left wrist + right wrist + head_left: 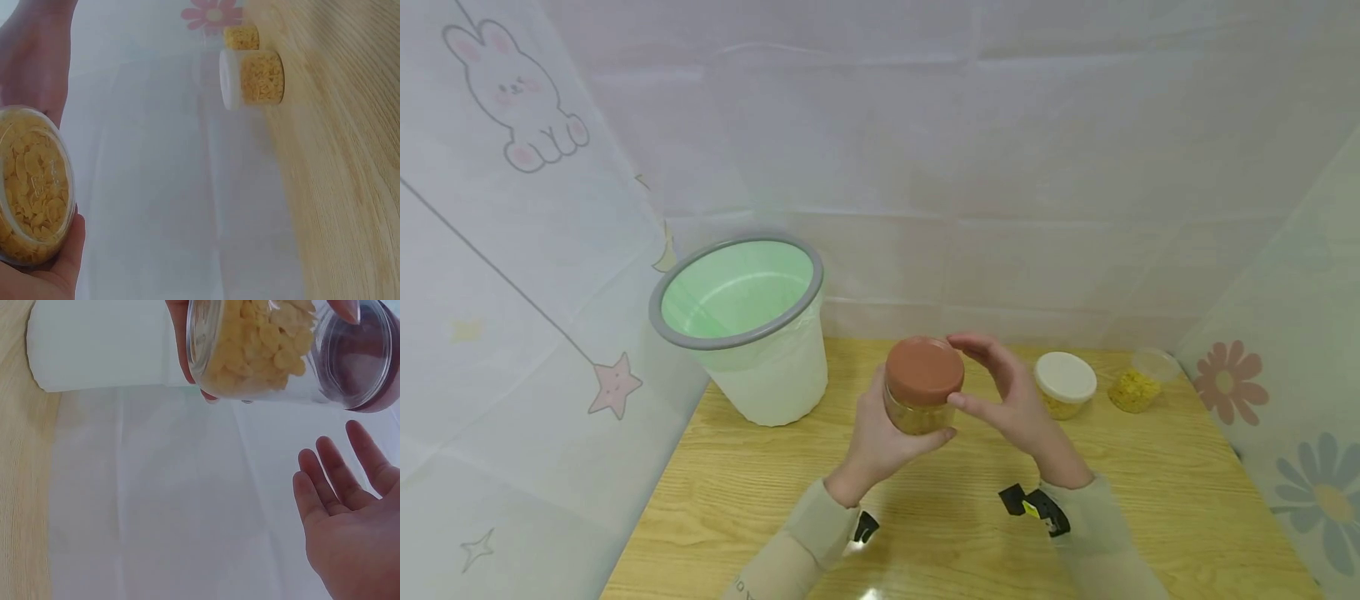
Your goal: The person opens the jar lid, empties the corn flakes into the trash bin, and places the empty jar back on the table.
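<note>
A clear jar point(917, 417) of yellow flakes is held above the table by my left hand point(878, 437), its fingers and thumb round the body. Its reddish-brown lid point(924, 367) is on top. My right hand point(1017, 404) is beside the lid, thumb at the near edge and forefinger by the far side. From the right wrist, the fingers point(337, 472) look spread and nearly straight, apart from the lid. Through the jar's base point(37, 181) in the left wrist view, flakes show pressed against the plastic.
A pale bin point(771, 383) with a grey rim stands at the table's back left. At the back right are a white-lidded jar point(1064, 379) of yellow bits and a smaller clear tub point(1135, 392). Fabric walls point(880, 167) enclose the wooden table point(940, 533).
</note>
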`<state>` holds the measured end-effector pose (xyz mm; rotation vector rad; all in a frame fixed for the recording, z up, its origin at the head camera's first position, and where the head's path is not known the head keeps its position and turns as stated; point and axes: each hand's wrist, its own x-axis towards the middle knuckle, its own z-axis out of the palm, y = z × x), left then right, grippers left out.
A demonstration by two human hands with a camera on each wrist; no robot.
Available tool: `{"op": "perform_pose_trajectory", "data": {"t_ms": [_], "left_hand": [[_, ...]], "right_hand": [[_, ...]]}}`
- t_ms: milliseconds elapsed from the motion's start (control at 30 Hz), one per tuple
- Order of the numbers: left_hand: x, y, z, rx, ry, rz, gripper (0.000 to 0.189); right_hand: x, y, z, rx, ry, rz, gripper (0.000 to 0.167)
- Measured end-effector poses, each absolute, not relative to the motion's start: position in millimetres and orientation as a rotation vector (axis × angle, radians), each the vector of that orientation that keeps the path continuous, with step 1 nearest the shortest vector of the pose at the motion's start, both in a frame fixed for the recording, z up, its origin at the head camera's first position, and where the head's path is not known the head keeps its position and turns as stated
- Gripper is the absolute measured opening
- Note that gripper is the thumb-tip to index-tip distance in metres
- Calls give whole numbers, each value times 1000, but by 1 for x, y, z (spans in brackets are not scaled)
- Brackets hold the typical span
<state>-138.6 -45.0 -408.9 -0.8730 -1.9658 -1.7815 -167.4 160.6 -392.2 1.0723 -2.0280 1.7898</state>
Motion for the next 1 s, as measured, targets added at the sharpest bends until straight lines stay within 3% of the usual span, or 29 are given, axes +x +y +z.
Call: {"op": "perform_pose_trajectory", "data": {"t_ms": [267,700,1000], "left_hand": [[-137,-47,-407,-848,-1992,-1795,87],[-156,-44,-438,-860,-1978,-1816,97],[-136,-39,-413,-920,-1974,-1822,84]], "right_hand": [[-167,160,-390,1118,-2003,1794,55],[-163,148,-392,1048,-2068,1824,70],[-158,135,-393,997,-2122,1868,78]]}}
